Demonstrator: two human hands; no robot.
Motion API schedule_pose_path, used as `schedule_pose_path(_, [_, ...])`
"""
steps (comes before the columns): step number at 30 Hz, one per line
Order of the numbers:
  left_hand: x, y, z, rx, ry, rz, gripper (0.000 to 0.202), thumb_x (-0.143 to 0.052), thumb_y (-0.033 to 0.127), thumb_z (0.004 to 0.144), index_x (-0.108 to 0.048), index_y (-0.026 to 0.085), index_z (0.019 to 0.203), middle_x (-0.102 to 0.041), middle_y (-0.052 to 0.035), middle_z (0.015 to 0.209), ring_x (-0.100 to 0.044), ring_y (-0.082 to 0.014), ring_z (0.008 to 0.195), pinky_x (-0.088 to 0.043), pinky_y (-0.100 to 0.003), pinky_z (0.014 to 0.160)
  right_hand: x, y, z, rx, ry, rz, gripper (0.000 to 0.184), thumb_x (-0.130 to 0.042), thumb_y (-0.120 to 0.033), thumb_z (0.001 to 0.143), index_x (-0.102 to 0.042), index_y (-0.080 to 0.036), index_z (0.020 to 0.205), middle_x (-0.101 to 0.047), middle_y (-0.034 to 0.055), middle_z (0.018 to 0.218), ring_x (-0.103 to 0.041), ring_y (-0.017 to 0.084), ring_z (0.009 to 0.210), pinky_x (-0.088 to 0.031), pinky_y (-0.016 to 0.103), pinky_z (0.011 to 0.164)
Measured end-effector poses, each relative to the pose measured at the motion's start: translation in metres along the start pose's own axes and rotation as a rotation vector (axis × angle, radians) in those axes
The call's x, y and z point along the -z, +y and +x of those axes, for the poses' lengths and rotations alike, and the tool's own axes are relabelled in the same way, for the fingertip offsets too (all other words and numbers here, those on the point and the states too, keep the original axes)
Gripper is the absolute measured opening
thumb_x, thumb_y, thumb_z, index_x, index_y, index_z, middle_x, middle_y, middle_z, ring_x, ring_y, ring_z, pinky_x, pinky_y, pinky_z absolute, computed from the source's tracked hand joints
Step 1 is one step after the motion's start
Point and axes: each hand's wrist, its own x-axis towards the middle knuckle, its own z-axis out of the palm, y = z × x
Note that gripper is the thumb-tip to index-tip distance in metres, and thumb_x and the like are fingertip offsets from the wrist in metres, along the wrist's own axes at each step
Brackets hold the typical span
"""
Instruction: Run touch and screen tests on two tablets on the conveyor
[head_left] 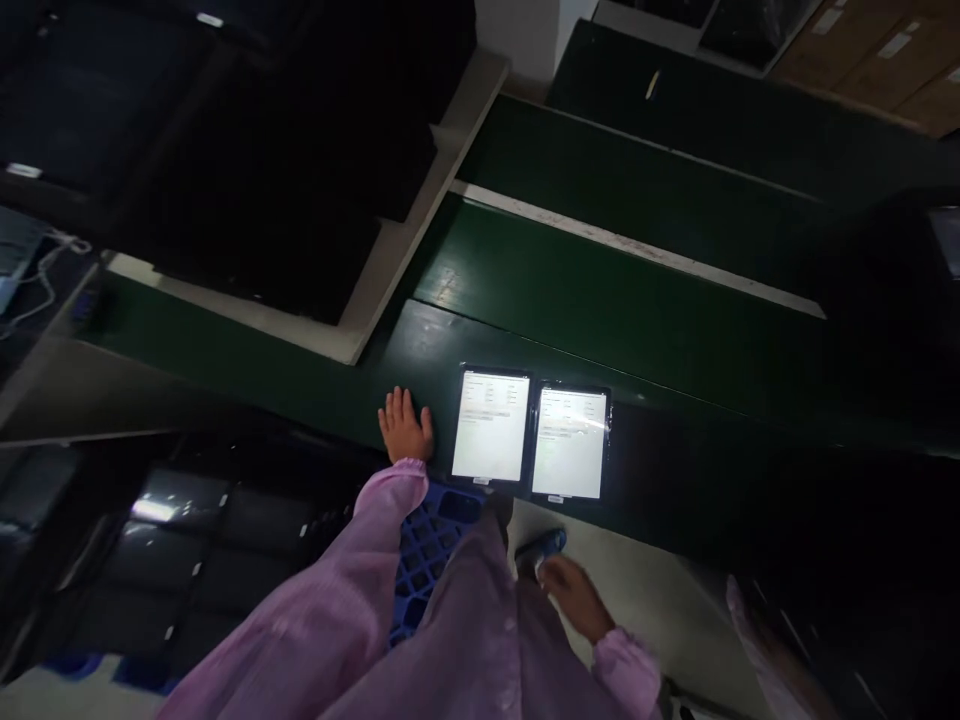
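Observation:
Two tablets with lit white screens lie side by side on a dark green belt, the left tablet and the right tablet. My left hand rests flat on the belt's near edge just left of the left tablet, fingers stretched out, holding nothing. My right hand hangs low by my side below the tablets, blurred, its fingers unclear. Both arms wear pink sleeves.
A blue plastic crate sits under my left arm. Dark trays of black panels lie at lower left. Black stacked panels fill the upper left. Cardboard boxes stand at the top right. Another pink sleeve shows at lower right.

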Motion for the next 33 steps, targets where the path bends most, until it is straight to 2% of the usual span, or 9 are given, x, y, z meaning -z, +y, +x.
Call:
schedule_pose_path(4, [0.0, 0.008, 0.004, 0.045, -0.043, -0.045, 0.064, -0.041, 0.039, 0.103, -0.042, 0.007, 0.158, -0.035, -0.0208, 0.169, -0.022, -0.0335, 0.161, -0.01, -0.058, 0.133, 0.08, -0.046, 0.021, 0.102, 0.5, -0.214, 0.054, -0.05, -0.061, 0.092, -0.066, -0.016, 0.118, -0.07, 0.0179, 0.122, -0.065, 0.032, 0.115, -0.05, 0.048, 0.106])
schedule_pose_path(6, [0.006, 0.01, -0.004, 0.066, -0.101, -0.134, 0.061, -0.04, 0.04, 0.104, -0.045, 0.008, 0.156, -0.038, -0.0215, 0.167, -0.026, -0.0341, 0.16, -0.015, -0.06, 0.131, 0.106, -0.051, 0.041, 0.175, 0.614, -0.332, 0.067, -0.049, -0.064, 0.09, -0.062, -0.011, 0.129, -0.061, 0.024, 0.138, -0.056, 0.036, 0.132, -0.041, 0.052, 0.117])
schedule_pose_path(8, [0.015, 0.01, -0.024, 0.009, -0.256, -0.282, 0.061, -0.04, 0.044, 0.104, -0.046, 0.011, 0.156, -0.046, -0.021, 0.163, -0.036, -0.0323, 0.155, -0.026, -0.057, 0.13, 0.116, -0.043, 0.055, 0.215, 0.618, -0.413, 0.075, -0.049, -0.066, 0.089, -0.058, -0.009, 0.137, -0.053, 0.0254, 0.149, -0.048, 0.037, 0.14, -0.036, 0.054, 0.121])
schedule_pose_path(10, [0.023, 0.008, -0.055, -0.108, -0.463, -0.419, 0.066, -0.045, 0.05, 0.103, -0.044, 0.014, 0.158, -0.05, -0.0195, 0.159, -0.045, -0.0301, 0.15, -0.035, -0.051, 0.127, 0.113, -0.03, 0.061, 0.223, 0.589, -0.47, 0.079, -0.048, -0.066, 0.09, -0.055, -0.008, 0.143, -0.048, 0.024, 0.156, -0.044, 0.037, 0.144, -0.035, 0.054, 0.122])
schedule_pose_path(12, [0.028, 0.003, -0.087, -0.167, -0.586, -0.478, 0.073, -0.053, 0.052, 0.1, -0.04, 0.013, 0.16, -0.049, -0.02, 0.159, -0.046, -0.0304, 0.148, -0.037, -0.05, 0.126, 0.104, -0.02, 0.061, 0.222, 0.568, -0.508, 0.08, -0.046, -0.066, 0.092, -0.052, -0.008, 0.147, -0.044, 0.0223, 0.16, -0.041, 0.036, 0.146, -0.034, 0.052, 0.122])
schedule_pose_path(16, [0.022, -0.004, -0.121, -0.105, -0.533, -0.483, 0.074, -0.057, 0.048, 0.097, -0.039, 0.009, 0.158, -0.048, -0.023, 0.157, -0.044, -0.0333, 0.149, -0.034, -0.054, 0.127, 0.09, -0.018, 0.063, 0.16, 0.61, -0.523, 0.079, -0.045, -0.062, 0.091, -0.05, -0.009, 0.149, -0.043, 0.0197, 0.162, -0.04, 0.036, 0.146, -0.034, 0.051, 0.12])
schedule_pose_path(21, [0.003, 0.003, -0.12, -0.074, -0.442, -0.501, 0.067, -0.057, 0.044, 0.094, -0.045, 0.011, 0.151, -0.055, -0.0217, 0.148, -0.05, -0.0347, 0.142, -0.038, -0.057, 0.123, 0.087, -0.029, 0.074, 0.058, 0.683, -0.502, 0.074, -0.054, -0.052, 0.084, -0.054, -0.009, 0.144, -0.045, 0.0199, 0.16, -0.042, 0.039, 0.143, -0.036, 0.052, 0.116])
schedule_pose_path(26, [-0.009, 0.021, -0.113, 0.039, -0.344, -0.426, 0.059, -0.057, 0.043, 0.092, -0.053, 0.008, 0.14, -0.062, -0.0237, 0.133, -0.058, -0.0371, 0.131, -0.043, -0.058, 0.117, 0.083, -0.051, 0.086, -0.031, 0.745, -0.51, 0.064, -0.06, -0.047, 0.083, -0.059, -0.01, 0.135, -0.051, 0.0222, 0.153, -0.048, 0.041, 0.135, -0.039, 0.053, 0.109])
schedule_pose_path(33, [-0.002, 0.05, -0.098, 0.219, -0.379, -0.266, 0.055, -0.055, 0.044, 0.097, -0.054, 0.007, 0.137, -0.062, -0.026, 0.135, -0.058, -0.0366, 0.132, -0.047, -0.051, 0.114, 0.082, -0.072, 0.092, -0.072, 0.773, -0.553, 0.053, -0.054, -0.049, 0.09, -0.058, -0.013, 0.129, -0.053, 0.0278, 0.145, -0.052, 0.045, 0.127, -0.044, 0.057, 0.1])
